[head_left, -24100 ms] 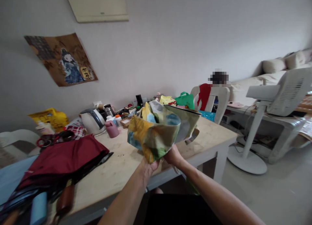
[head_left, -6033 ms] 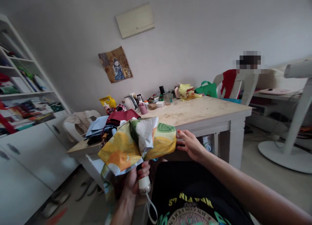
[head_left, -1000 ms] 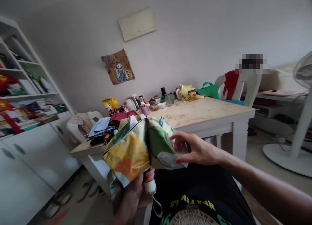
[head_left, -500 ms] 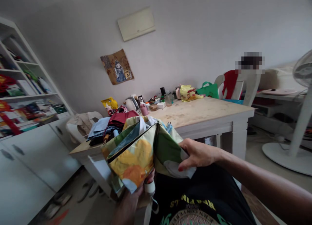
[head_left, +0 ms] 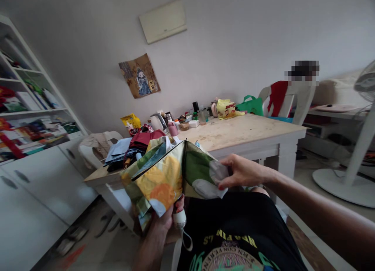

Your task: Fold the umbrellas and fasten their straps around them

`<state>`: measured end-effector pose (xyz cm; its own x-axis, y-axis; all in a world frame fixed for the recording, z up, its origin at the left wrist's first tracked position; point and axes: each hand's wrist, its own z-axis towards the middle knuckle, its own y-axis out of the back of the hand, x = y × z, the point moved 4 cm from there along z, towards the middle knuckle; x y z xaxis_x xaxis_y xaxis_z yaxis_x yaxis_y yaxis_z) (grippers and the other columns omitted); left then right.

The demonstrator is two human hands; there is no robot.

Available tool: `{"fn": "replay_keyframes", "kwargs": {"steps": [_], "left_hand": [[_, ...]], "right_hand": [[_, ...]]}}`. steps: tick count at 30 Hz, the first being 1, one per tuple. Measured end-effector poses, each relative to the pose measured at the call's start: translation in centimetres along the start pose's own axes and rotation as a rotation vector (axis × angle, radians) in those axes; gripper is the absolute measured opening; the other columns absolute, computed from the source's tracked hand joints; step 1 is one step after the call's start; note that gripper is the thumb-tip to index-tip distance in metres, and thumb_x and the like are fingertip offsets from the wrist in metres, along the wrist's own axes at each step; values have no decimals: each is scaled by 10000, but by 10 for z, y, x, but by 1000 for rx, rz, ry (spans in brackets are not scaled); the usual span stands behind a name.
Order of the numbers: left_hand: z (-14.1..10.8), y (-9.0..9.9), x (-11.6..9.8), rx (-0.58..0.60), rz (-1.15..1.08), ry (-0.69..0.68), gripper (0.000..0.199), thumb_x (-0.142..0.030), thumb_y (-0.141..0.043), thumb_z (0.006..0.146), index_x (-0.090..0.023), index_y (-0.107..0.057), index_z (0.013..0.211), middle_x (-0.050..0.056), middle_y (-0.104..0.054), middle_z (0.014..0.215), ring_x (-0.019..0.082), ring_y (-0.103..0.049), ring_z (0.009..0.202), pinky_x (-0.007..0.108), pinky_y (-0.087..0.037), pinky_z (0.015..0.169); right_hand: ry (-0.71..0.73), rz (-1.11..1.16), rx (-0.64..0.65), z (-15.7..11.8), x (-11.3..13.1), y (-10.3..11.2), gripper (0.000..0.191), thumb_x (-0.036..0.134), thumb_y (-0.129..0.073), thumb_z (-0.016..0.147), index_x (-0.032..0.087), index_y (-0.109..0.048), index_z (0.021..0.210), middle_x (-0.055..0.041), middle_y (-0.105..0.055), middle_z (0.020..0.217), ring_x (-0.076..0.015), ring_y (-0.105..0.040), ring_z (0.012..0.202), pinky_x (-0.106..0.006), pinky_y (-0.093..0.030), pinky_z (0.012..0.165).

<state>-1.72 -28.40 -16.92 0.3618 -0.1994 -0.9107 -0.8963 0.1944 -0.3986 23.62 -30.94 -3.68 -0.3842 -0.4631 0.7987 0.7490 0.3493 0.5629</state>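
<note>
A folding umbrella (head_left: 164,173) with loose canopy panels in yellow, green, orange and grey is in front of me, above my lap. Its white handle (head_left: 179,218) points down toward me, and a wrist strap loop (head_left: 187,241) hangs from it. My left hand (head_left: 167,216) is wrapped round the umbrella just beside the handle, partly hidden under the cloth. With thumb and fingers, my right hand (head_left: 237,171) pinches the outer edge of a green and grey panel and holds it out to the right.
Ahead stands a wooden table (head_left: 249,130). Folded dark red and blue cloth items (head_left: 146,140) lie on its left end. A kettle (head_left: 158,122), a pink bottle (head_left: 172,129) and a yellow bag (head_left: 225,108) stand farther back. A person (head_left: 303,71) sits beyond; a fan (head_left: 359,134) stands right.
My right hand has moved slightly right and up, drawing the green and grey panel out flatter. My left hand keeps its grip, and more of the handle and strap shows.
</note>
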Motion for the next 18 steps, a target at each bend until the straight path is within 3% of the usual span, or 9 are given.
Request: {"fn": "replay_keyframes", "kwargs": {"steps": [3,7,12,15,18], "left_hand": [[-1,-3,-1,-12,41,-53,427,-402,-778,555,-197,-406,602,-81,-367,455,36,-271,387,188,-159,387],[1,-3,2,-42,42,-20,474,-432,-772,568,-212,-353,601,-91,-349,443,33,-247,378,185,-151,389],[1,-1,0,-26,66,5,478,-396,-800,550,-198,-365,576,-87,-347,432,22,-233,386,180,-144,393],[2,-3,0,28,80,72,451,-385,-787,567,-185,-383,561,-90,-324,429,10,-204,386,168,-131,391],[2,-8,2,74,67,114,383,-374,-749,627,-175,-425,588,-86,-322,452,16,-222,394,161,-142,391]], "right_hand": [[29,-137,163,6,-2,-6,321,370,-839,576,130,-663,695,32,-607,637,-117,-534,596,-211,-415,537],[77,-250,363,22,-9,-14,299,275,-861,506,139,-673,695,33,-625,632,-123,-552,607,-206,-427,545],[53,142,566,23,-8,-12,286,321,-782,636,123,-668,808,-10,-689,799,-159,-627,762,-256,-528,712],[112,296,509,23,-1,-11,292,361,-754,709,113,-670,837,-20,-692,821,-160,-633,828,-280,-521,824],[71,428,381,31,-4,-19,371,430,-777,700,118,-662,865,-12,-678,793,-139,-624,739,-264,-526,753]]}}
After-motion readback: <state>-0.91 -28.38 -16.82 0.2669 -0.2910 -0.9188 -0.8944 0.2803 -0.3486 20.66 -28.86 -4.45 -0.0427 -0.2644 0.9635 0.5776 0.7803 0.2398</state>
